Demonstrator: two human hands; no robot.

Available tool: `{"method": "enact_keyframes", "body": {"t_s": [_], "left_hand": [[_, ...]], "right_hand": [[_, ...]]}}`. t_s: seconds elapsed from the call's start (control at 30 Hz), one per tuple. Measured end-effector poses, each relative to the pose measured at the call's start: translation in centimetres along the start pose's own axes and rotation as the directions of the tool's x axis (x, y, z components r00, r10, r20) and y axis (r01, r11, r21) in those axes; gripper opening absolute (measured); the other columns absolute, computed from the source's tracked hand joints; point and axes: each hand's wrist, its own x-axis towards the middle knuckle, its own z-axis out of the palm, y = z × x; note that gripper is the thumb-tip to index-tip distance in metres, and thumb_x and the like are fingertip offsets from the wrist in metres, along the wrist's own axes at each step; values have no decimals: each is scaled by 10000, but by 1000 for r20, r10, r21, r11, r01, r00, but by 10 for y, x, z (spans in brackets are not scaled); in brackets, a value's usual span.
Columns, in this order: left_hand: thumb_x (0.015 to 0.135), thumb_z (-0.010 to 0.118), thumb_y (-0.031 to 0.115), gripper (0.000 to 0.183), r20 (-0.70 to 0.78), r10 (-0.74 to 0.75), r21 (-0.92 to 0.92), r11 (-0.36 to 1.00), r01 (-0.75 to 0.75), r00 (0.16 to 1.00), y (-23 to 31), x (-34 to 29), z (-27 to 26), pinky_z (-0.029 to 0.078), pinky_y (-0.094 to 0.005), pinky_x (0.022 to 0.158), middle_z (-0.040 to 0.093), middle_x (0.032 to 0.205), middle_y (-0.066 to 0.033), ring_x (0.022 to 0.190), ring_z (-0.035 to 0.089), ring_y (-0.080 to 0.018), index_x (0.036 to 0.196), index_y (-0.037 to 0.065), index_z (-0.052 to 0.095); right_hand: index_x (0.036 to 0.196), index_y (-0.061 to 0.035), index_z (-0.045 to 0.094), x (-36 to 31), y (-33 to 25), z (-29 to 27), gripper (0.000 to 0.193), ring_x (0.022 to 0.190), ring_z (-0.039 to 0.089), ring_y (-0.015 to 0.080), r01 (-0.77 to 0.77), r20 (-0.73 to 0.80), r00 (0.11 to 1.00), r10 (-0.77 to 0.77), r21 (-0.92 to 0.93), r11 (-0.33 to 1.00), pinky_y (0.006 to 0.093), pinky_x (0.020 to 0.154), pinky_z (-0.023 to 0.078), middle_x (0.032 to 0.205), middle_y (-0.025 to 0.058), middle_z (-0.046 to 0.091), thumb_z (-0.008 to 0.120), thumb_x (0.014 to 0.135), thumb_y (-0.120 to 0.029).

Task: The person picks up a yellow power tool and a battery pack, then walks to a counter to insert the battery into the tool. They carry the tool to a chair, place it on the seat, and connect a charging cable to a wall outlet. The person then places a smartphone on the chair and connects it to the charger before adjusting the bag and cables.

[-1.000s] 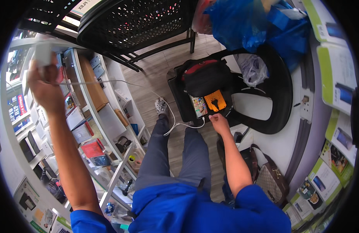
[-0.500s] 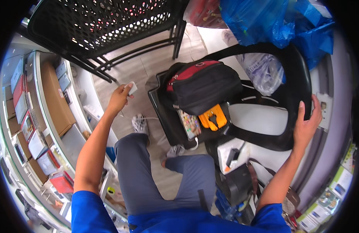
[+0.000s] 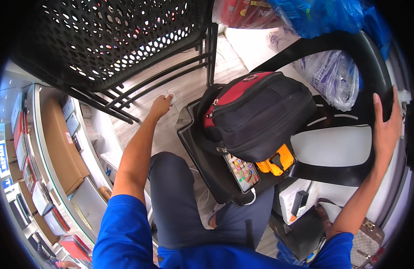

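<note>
My left hand [image 3: 161, 106] is stretched forward over the floor, its fingers pinched around a small white block [image 3: 173, 99] whose exact kind I cannot make out. On the right, my right hand [image 3: 388, 123] clasps the outer rim of a black plastic chair [image 3: 345, 173], thumb on one side and fingers on the other. A black and red backpack [image 3: 265, 119] lies on the chair's seat. Beside it are a smartphone [image 3: 242, 173] with a lit screen and a white cable plugged in, and a yellow-orange case-like item [image 3: 278, 161].
A black perforated folding chair [image 3: 126, 49] stands at the far left. Glass-edged shelves [image 3: 34, 148] with boxes line the left. Blue plastic bags [image 3: 319, 18] and a clear bag [image 3: 330, 80] crowd the back right. A white box [image 3: 291, 201] and a checked handbag [image 3: 366, 242] sit near right.
My left hand has reached farther forward and down with the white block, toward the folding chair's legs. My body leans forward. My right hand stays on the chair rim.
</note>
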Motion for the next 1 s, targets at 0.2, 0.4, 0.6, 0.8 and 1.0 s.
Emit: {"method": "enact_keyframes", "body": {"t_s": [0.2, 0.4, 0.6, 0.8, 1.0], "left_hand": [[1064, 571, 591, 612, 29, -46, -4, 999, 46, 999, 2, 58, 37, 584, -433, 880, 820, 895, -162, 903, 795, -315, 1047, 15, 778], [1066, 430, 715, 735, 97, -40, 254, 967, 14, 994, 11, 119, 48, 554, -455, 958, 821, 870, -86, 1008, 784, -293, 942, 99, 812], [1095, 511, 616, 586, -247, 278, 395, 904, -166, 928, 1, 179, 95, 512, -525, 1118, 764, 1329, -187, 1299, 687, -409, 1300, 136, 778], [1112, 488, 522, 559, -112, 343, 386, 880, -278, 933, 11, 224, 102, 457, -537, 1186, 691, 1444, -214, 1381, 617, -431, 1411, 110, 720], [1125, 478, 423, 517, 7, 337, 369, 874, -316, 941, 39, 218, 105, 434, -532, 1221, 651, 1506, -236, 1429, 583, -439, 1437, 71, 692]], "right_hand": [[1598, -143, 582, 3, -4, 12, 820, 1482, 565, 386, -59, -35, 998, 55, -119, 991, 505, 1272, 362, 1559, 183, 637, 615, 1024, -729], [1655, -158, 503, -5, -17, 34, 890, 1525, 525, 368, -102, -132, 989, 63, -312, 945, 465, 1259, 379, 1634, 163, 572, 534, 1029, -790], [1687, -83, 444, -7, -13, 37, 871, 1603, 430, 333, -101, -79, 993, 92, -114, 988, 408, 1308, 297, 1709, 180, 485, 495, 1090, -716], [1653, -2, 472, -10, 12, 38, 908, 1594, 439, 330, -161, -42, 987, 158, -91, 983, 391, 1318, 279, 1704, 198, 486, 525, 1084, -709], [1592, 24, 544, -9, 32, 39, 856, 1548, 469, 348, -241, 57, 969, 240, 19, 970, 420, 1284, 314, 1657, 237, 512, 553, 1086, -667]]}}
